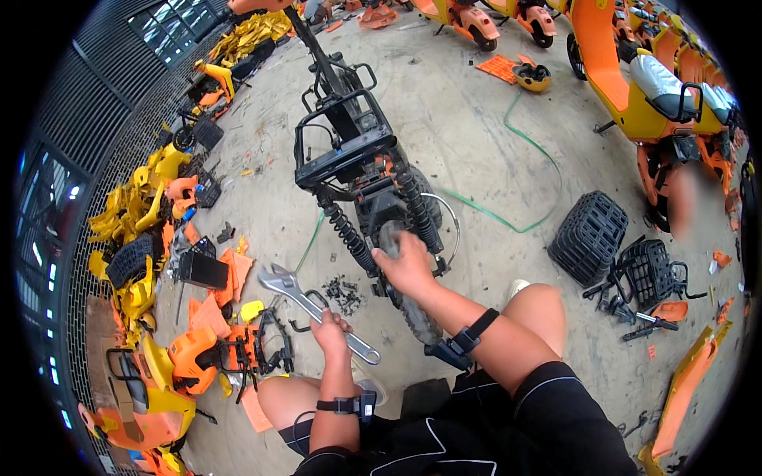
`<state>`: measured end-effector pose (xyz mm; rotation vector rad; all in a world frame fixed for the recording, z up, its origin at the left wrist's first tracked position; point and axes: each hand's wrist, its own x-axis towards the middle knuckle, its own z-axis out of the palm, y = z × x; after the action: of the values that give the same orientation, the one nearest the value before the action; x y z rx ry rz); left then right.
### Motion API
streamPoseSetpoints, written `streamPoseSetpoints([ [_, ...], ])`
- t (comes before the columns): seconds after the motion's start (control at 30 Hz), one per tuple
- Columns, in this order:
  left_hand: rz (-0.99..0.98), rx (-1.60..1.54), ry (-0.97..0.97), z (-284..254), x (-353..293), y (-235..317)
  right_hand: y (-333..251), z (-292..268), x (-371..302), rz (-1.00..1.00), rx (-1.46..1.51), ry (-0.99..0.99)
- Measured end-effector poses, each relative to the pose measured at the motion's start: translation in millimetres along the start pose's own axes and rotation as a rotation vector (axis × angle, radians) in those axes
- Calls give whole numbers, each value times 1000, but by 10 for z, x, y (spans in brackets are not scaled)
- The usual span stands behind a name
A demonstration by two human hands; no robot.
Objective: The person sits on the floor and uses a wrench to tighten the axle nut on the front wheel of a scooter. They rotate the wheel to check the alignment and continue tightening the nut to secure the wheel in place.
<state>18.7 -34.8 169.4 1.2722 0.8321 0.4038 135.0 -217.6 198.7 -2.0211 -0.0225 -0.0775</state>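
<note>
My left hand (pixel 331 332) is closed round the handle of a large silver adjustable wrench (pixel 295 290), whose jaw points up and away to the left. In front of me stands a stripped scooter frame (pixel 341 127), its rear end towards me, with two black coil shock absorbers (pixel 347 236). My right hand (pixel 406 263) reaches over the rear wheel (pixel 418 321), between the shocks, its fingers at the top of the tyre. The fingertips are partly hidden, and I cannot see whether they grip anything.
Small dark parts (pixel 343 295) lie on the concrete left of the wheel. Yellow and orange body panels (pixel 143 190) heap along the left wall. Black baskets (pixel 589 238) sit at right, near a parked scooter (pixel 675 103). A green hose (pixel 548 159) crosses the floor beyond.
</note>
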Motion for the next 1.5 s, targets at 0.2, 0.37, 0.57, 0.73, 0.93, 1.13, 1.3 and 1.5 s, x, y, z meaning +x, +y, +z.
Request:
streamPoseSetpoints([
  [0.2, 273, 107, -159, 403, -516, 602, -416, -296, -247, -118, 651, -706],
  [0.37, 447, 243, -340, 493, -573, 405, -459, -349, -261, -198, 668, -779],
  [0.57, 487, 365, -510, 683, -743, 190, -352, -427, -243, 10, 476, -636],
  [0.73, 473, 459, -552, 804, -729, -111, 4, -392, -260, 349, 644, -603],
  [0.93, 477, 469, -616, 869, -917, -143, 73, -625, -331, 426, 768, -592],
  [1.13, 789, 620, -626, 856, -1007, -418, 216, -582, -446, 491, 708, -243],
  [1.3, 779, 733, -1020, 1024, -1071, -173, 653, -866, -272, 760, 829, 39],
  [1.5, 1029, 781, -527, 1143, -458, -99, 1520, -793, -333, 861, 627, 90],
])
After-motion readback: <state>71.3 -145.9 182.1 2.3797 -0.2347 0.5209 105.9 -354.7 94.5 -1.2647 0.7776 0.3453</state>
